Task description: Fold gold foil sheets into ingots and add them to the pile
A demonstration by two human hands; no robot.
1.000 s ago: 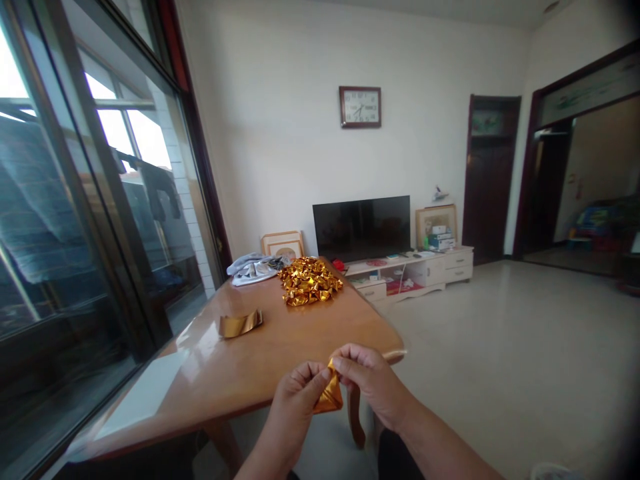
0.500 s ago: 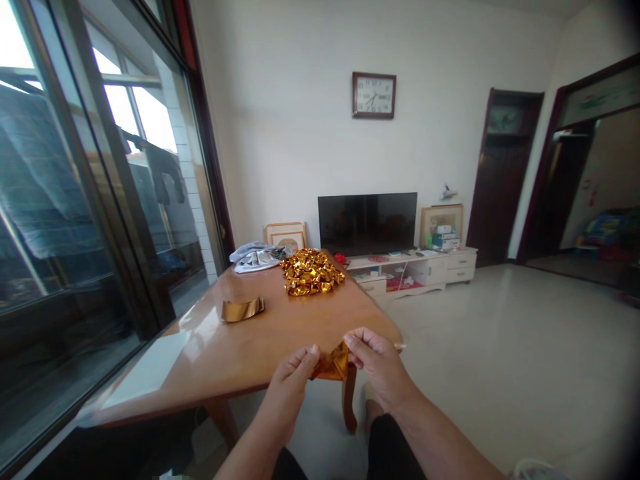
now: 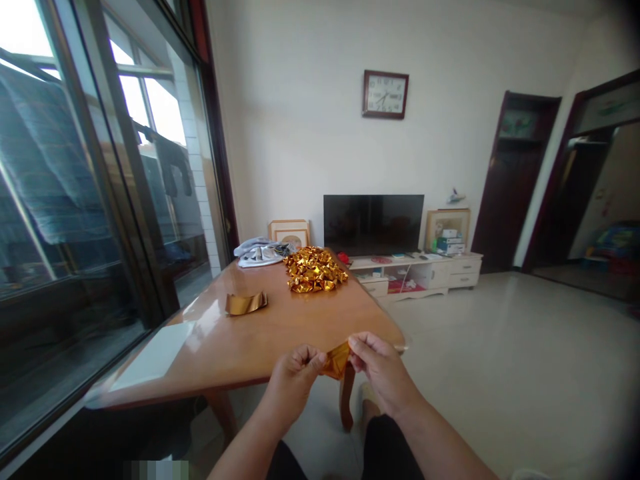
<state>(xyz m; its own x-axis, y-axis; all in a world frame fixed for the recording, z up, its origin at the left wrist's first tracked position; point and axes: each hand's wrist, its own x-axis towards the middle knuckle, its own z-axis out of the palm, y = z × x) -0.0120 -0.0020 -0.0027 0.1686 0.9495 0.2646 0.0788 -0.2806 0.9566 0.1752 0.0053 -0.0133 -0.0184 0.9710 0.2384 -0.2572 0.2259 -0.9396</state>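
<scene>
Because the sheets (image 3: 247, 305) lie loose toward the left edge of the table (image 3: 235, 353), a draught could shift them. The left hand (image 3: 295, 379) pinches one end of a foil piece (image 3: 337, 361) by the near right corner; pulling too hard might tear it. A bump could spill the pile (image 3: 316, 271) over the right edge. The right hand (image 3: 379, 367) pinches the piece's other end; a slip could drop it.

My left hand (image 3: 295, 379) and right hand (image 3: 379, 365) pinch opposite ends of a folded gold foil sheet (image 3: 337, 361) by a glossy wooden table (image 3: 305, 327). On it, curled gold sheets (image 3: 247, 304) lie nearer than a shiny foil heap (image 3: 315, 270); beyond stands a flat-screen television (image 3: 374, 223).
</scene>
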